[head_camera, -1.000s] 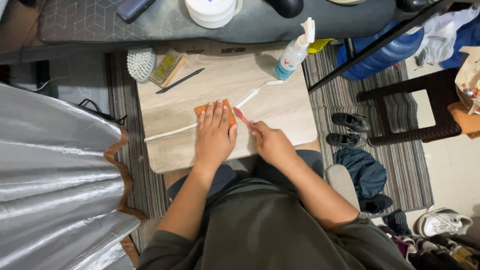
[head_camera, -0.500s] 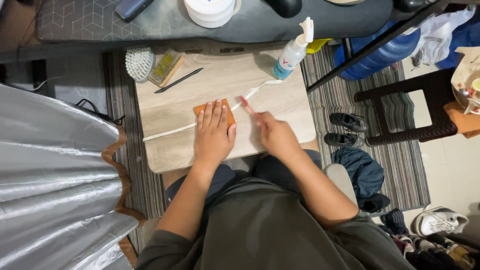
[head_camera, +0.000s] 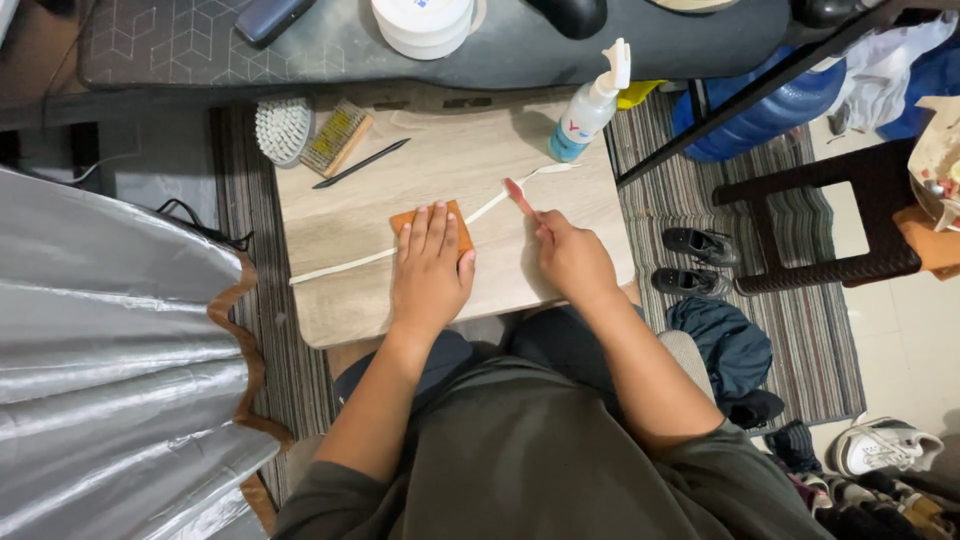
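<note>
My left hand (head_camera: 430, 268) lies flat, fingers together, on an orange cloth (head_camera: 405, 219) that covers part of a long white lace (head_camera: 340, 264) stretched across a light wooden board (head_camera: 330, 225). My right hand (head_camera: 572, 257) grips a small red-handled brush (head_camera: 518, 195) whose head rests on the lace right of the cloth. The lace's far end (head_camera: 545, 171) reaches toward a spray bottle.
A spray bottle (head_camera: 590, 105) stands at the board's far right. A round white brush (head_camera: 283, 128), a wire brush (head_camera: 338, 137) and a dark thin tool (head_camera: 360, 164) lie at its far left. Silver fabric (head_camera: 100, 370) hangs left; black shoes (head_camera: 700, 262) and a dark stool (head_camera: 830, 215) sit right.
My right hand has slid the brush along the lace toward the far right end. My left hand has stayed pressed on the cloth.
</note>
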